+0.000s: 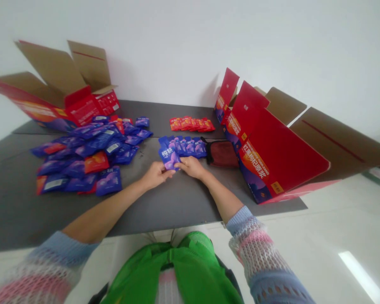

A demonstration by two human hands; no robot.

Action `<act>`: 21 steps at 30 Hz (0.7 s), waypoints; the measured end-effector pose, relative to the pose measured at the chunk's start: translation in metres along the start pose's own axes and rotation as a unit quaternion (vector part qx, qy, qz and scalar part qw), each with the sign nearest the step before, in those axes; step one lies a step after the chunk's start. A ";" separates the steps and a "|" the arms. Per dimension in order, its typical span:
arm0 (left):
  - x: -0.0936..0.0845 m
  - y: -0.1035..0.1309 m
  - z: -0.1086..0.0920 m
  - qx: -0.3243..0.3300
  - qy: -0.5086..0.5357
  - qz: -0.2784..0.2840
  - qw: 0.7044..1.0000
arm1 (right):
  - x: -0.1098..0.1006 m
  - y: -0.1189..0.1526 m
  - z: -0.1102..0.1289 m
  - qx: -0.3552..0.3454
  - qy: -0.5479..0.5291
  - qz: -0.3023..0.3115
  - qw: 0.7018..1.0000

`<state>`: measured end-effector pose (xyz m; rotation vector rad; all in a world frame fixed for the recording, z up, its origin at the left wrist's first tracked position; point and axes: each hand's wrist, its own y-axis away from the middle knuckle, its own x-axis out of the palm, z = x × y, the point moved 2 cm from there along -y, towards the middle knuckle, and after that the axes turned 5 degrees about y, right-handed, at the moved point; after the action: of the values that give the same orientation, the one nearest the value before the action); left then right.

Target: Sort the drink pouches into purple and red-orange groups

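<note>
Purple pouch between 2 hands: it is held near the front of the grey surface, just before the left end of a row of purple pouches. Whether it touches that row I cannot tell.

The grip of the left hand pinches its lower left edge; that of the right hand pinches its lower right, thumb over the printed face.

It looks light and soft, probably filled with something that gives, so a hard squeeze in the middle could make it bulge. The sheen suggests a slippery film. The flat margins seem the best hold: 1 pinch at each side should keep it from folding.

To the left lies a loose heap of pouches, mostly purple with some red among them. Behind the row is a line of red pouches, and to its right a brown cloth item beside the open red carton.
</note>
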<state>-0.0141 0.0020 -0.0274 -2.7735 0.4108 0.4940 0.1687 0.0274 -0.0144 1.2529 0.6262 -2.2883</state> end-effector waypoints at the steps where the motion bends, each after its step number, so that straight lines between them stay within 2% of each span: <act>1: 0.000 0.000 0.002 -0.010 0.015 0.020 1.000 | 0.001 0.000 -0.002 0.005 0.002 -0.010 1.000; 4: -0.003 -0.003 0.007 -0.013 0.046 0.023 0.999 | 0.004 0.003 0.002 0.015 -0.006 -0.044 0.999; 6: -0.008 -0.003 0.009 -0.007 0.050 0.029 0.998 | 0.008 0.005 0.007 0.011 -0.043 -0.029 0.999; 8: -0.010 -0.001 0.008 -0.010 0.050 0.068 0.996 | 0.010 0.005 0.008 -0.001 -0.093 0.003 0.996; 10: -0.011 0.002 0.004 -0.016 0.052 0.100 0.994 | 0.006 0.004 0.005 -0.008 -0.133 0.008 0.991; 15: -0.011 0.002 -0.001 -0.034 0.042 0.120 0.991 | -0.015 0.002 -0.001 0.007 -0.188 -0.076 0.979; 18: -0.007 0.003 0.006 -0.069 0.028 0.189 0.979 | -0.018 0.004 0.011 -0.017 -0.271 -0.100 0.957; 21: -0.006 0.007 0.008 -0.084 0.017 0.241 0.967 | -0.010 0.005 0.021 0.015 -0.325 -0.100 0.940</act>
<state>-0.0235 -0.0002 -0.0337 -2.8352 1.1141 0.6110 0.1623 0.0128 0.0037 0.3879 0.4837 -2.6719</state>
